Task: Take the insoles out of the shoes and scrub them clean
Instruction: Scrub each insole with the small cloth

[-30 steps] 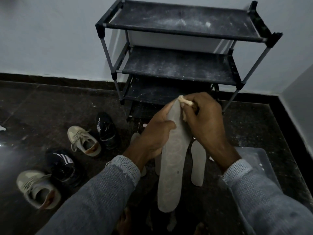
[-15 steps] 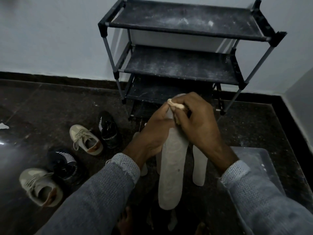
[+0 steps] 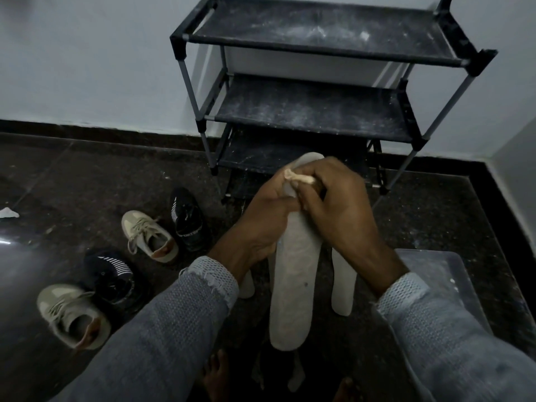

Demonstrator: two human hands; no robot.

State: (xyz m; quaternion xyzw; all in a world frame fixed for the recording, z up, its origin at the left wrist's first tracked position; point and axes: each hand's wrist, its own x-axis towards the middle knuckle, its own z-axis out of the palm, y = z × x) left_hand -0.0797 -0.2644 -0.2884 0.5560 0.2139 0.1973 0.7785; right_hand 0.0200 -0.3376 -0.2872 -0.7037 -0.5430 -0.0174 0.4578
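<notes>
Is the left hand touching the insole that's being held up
Touching. In the head view the left hand is wrapped around the left edge of the raised insole, no gap between them.

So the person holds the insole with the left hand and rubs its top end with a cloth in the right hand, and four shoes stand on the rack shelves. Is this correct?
Not fully. The head view shows the four shoes on the floor left of the shoe rack, not on its shelves. The rest holds: the left hand holds the insole, and the right hand rubs its top end with a cloth.
</notes>
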